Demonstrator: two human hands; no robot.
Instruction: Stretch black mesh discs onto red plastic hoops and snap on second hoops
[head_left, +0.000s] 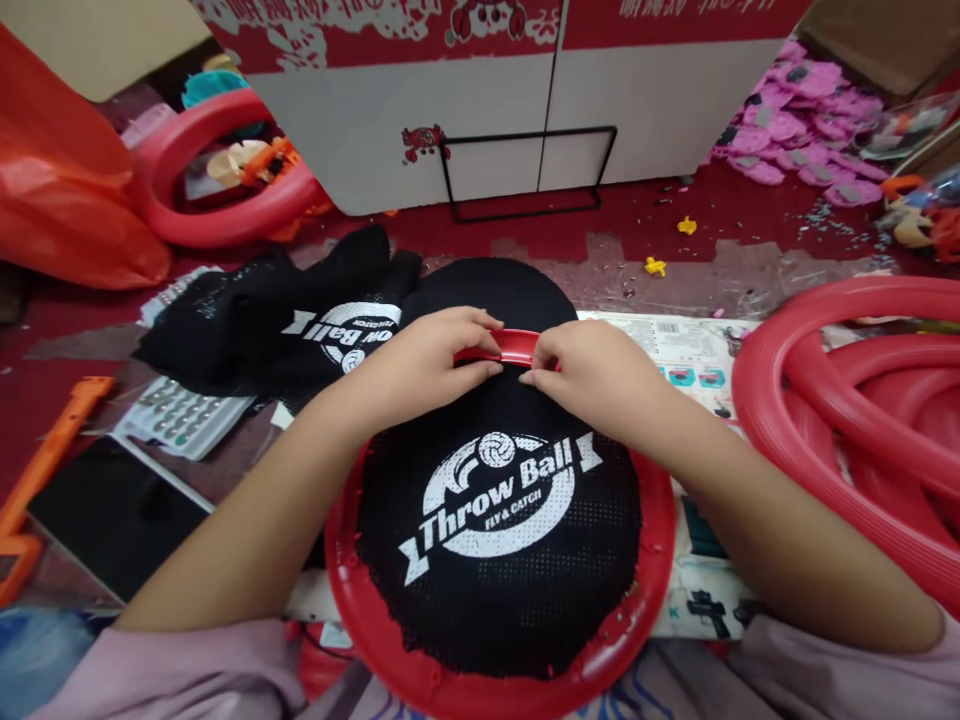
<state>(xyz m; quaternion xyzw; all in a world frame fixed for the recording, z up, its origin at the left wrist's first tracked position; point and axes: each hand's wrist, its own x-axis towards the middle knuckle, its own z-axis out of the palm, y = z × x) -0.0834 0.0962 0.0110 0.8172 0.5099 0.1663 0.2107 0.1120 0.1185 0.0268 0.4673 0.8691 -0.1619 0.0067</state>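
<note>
– What should we fear from here?

– We fear that the black cloth (487,610) may slip or bunch at the far edge of the red ring (657,520). If our left hand (442,350) and our right hand (592,365) pull unequally, the cause would be there, and the uneven near edge of the cloth could then come loose.

– How do we grip it?

– With both hands we pinch the far part of the ring, thumbs on the near side, a short red piece bare between them. Whether cloth is also in the pinch, we cannot tell.

– And where is the ring?

– In front of us, its near side above our lap, its far side over the printed board (637,335).

– Which way does it point?

– The ring is round, so we give it no long axis. The cloth faces upward to us, and the white print (499,541) reads from our side. Its long axis goes slantwise, from near left to far right.
</note>
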